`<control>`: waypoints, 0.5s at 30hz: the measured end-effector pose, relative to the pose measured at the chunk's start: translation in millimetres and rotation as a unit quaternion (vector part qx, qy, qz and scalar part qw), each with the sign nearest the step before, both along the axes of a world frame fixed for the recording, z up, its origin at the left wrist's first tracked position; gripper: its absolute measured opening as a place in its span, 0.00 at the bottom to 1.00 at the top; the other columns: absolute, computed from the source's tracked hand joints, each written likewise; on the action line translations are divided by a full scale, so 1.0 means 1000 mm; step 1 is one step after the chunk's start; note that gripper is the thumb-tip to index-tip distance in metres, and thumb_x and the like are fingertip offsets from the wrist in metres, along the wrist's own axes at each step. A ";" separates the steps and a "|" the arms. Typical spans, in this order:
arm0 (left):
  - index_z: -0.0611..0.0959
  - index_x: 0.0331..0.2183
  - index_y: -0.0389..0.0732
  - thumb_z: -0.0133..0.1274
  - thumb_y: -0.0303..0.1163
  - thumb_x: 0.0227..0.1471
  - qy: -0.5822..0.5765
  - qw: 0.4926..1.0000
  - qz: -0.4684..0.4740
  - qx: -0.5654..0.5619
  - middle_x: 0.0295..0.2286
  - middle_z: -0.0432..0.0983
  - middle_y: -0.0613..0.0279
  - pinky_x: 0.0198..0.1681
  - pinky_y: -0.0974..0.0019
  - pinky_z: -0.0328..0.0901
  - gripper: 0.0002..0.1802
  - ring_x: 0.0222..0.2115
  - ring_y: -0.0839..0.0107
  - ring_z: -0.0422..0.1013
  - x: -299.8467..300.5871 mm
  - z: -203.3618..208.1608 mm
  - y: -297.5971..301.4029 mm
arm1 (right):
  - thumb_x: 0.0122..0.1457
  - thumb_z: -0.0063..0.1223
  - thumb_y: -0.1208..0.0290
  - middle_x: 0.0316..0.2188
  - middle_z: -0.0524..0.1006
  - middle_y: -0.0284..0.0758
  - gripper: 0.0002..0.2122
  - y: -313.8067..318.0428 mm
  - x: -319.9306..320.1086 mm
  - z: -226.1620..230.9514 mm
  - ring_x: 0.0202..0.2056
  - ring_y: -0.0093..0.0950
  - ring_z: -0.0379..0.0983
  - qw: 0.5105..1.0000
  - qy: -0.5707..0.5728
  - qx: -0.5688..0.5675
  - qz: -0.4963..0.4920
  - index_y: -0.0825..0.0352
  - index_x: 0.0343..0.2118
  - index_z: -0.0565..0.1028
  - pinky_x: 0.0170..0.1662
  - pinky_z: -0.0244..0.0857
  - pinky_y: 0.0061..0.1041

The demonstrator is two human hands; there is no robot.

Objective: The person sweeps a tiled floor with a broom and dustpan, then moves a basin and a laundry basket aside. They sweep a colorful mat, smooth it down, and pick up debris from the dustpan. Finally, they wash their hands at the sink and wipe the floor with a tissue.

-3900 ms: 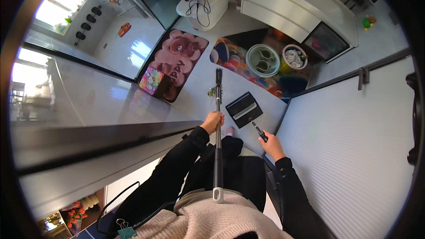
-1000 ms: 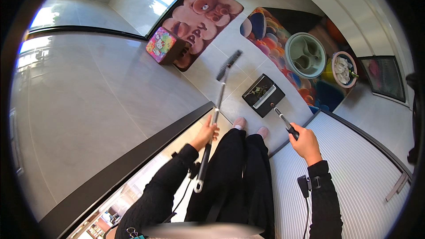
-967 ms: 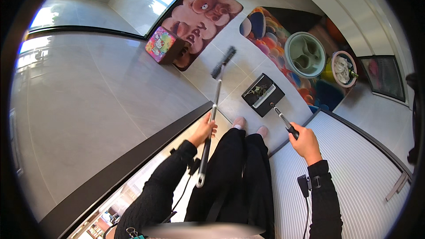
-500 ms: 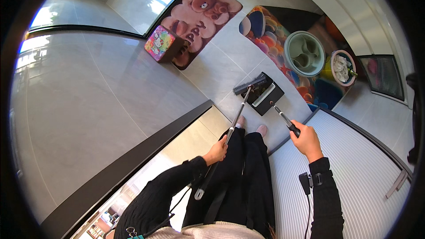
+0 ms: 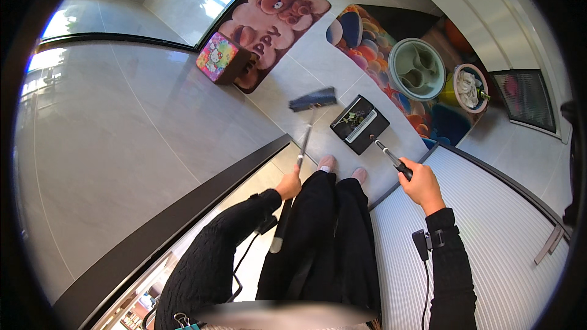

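You seem to be partway through sweeping up.
Your left hand [image 5: 288, 184] is wrapped around the broom [image 5: 304, 145]. Its blurry brush [image 5: 313, 99] is near the dustpan [image 5: 371, 131], on the left; I can't tell if it touches the floor [image 5: 306, 73]. Your right hand [image 5: 423, 184] grips the dustpan's handle [image 5: 395, 160]. Green bits [image 5: 353, 118] lie in the pan. Next probably calls for keeping the pan flat and brushing toward it.

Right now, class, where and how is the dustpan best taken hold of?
Probably by the black grip at the handle's near end, coming from the person's right, where the right hand holds it. The handle slants from the dustpan toward that side. Gripping the pan itself could disturb the green scraps lying in it.
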State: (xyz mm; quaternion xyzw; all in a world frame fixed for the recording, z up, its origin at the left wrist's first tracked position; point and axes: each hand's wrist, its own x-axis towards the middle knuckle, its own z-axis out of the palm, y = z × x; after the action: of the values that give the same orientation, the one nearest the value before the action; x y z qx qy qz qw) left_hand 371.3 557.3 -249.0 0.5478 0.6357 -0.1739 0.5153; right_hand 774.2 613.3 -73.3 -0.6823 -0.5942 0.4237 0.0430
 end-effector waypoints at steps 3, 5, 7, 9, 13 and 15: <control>0.52 0.61 0.40 0.40 0.26 0.56 -0.084 0.990 0.047 -0.099 0.20 0.73 0.46 0.23 0.54 0.65 0.32 0.20 0.54 0.72 -0.011 0.043 -0.013 | 0.50 0.55 0.68 0.27 0.77 0.51 0.17 -0.002 -0.001 -0.001 0.31 0.48 0.75 1.000 0.004 -0.002 -0.001 0.68 0.43 0.76 0.36 0.70 0.39; 0.52 0.62 0.51 0.39 0.29 0.60 -0.135 0.960 0.188 -0.155 0.18 0.62 0.63 0.19 0.65 0.60 0.30 0.16 0.69 0.61 -0.014 0.073 -0.023 | 0.50 0.55 0.68 0.28 0.77 0.51 0.17 -0.004 -0.001 -0.002 0.32 0.48 0.75 1.000 0.000 0.006 -0.002 0.68 0.43 0.76 0.36 0.70 0.39; 0.50 0.63 0.58 0.39 0.31 0.62 -0.174 0.913 0.320 -0.184 0.18 0.58 0.70 0.18 0.70 0.58 0.31 0.15 0.77 0.55 -0.016 0.094 -0.024 | 0.51 0.55 0.68 0.28 0.77 0.51 0.17 -0.006 0.001 -0.002 0.32 0.48 0.75 1.000 0.008 0.003 0.001 0.68 0.44 0.76 0.36 0.70 0.39; 0.47 0.63 0.61 0.40 0.33 0.63 -0.186 0.850 0.449 -0.203 0.21 0.60 0.68 0.21 0.70 0.59 0.33 0.16 0.78 0.55 -0.020 0.108 -0.023 | 0.51 0.55 0.69 0.28 0.77 0.51 0.17 -0.009 0.006 0.001 0.32 0.48 0.75 1.000 0.006 0.001 0.003 0.67 0.45 0.75 0.36 0.69 0.38; 0.40 0.63 0.65 0.39 0.37 0.64 -0.190 0.837 0.469 -0.211 0.25 0.65 0.64 0.25 0.64 0.67 0.35 0.23 0.73 0.64 -0.028 0.111 -0.018 | 0.51 0.56 0.72 0.30 0.76 0.53 0.18 -0.018 0.024 0.015 0.34 0.45 0.76 1.000 -0.013 -0.012 -0.002 0.67 0.46 0.75 0.36 0.69 0.31; 0.51 0.61 0.60 0.36 0.34 0.63 -0.189 0.829 0.497 -0.172 0.23 0.64 0.63 0.20 0.66 0.66 0.27 0.20 0.74 0.65 -0.025 0.104 -0.015 | 0.51 0.56 0.72 0.32 0.77 0.53 0.18 -0.023 0.032 0.021 0.35 0.45 0.77 0.999 -0.020 -0.044 -0.020 0.68 0.47 0.75 0.37 0.69 0.30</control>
State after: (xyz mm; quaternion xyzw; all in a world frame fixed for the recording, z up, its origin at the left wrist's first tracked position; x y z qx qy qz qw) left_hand 345.8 542.8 -145.2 0.0825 0.6723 0.1056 0.7281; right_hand 806.7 590.0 -52.0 -0.7041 -0.5618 0.4342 0.0096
